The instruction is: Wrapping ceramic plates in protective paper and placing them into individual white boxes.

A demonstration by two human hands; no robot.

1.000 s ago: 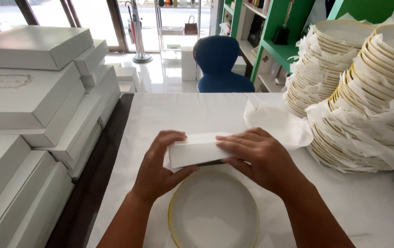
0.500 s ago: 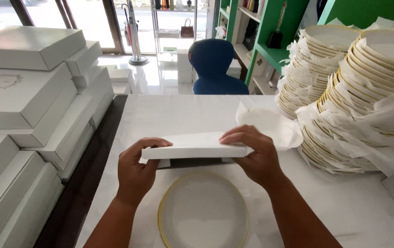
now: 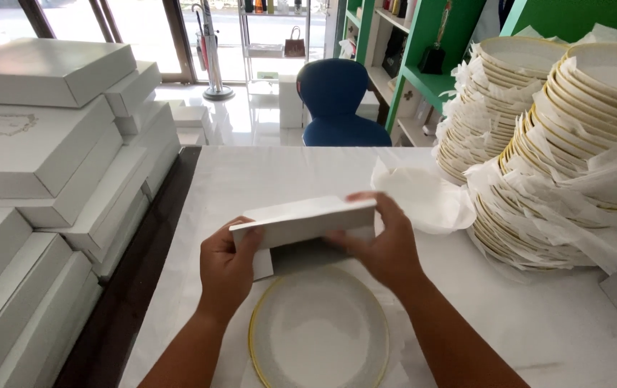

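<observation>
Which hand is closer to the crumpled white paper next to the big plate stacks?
Right. The right hand holds the white box's end just left of the crumpled paper; the left hand grips the box's far end, farther away.

1 head camera, looking down and forward.
It sits close above the white table (image 3: 466,323), facing along it toward a blue chair (image 3: 341,100) and glass doors beyond; no 2nd view.

Matt white cardboard piece (image 3: 305,219); glossy ceramic plate (image 3: 319,330) with a shiny gold rim; smooth, faintly marbled white desk (image 3: 538,323); thin crinkled tissue paper (image 3: 423,197).
</observation>
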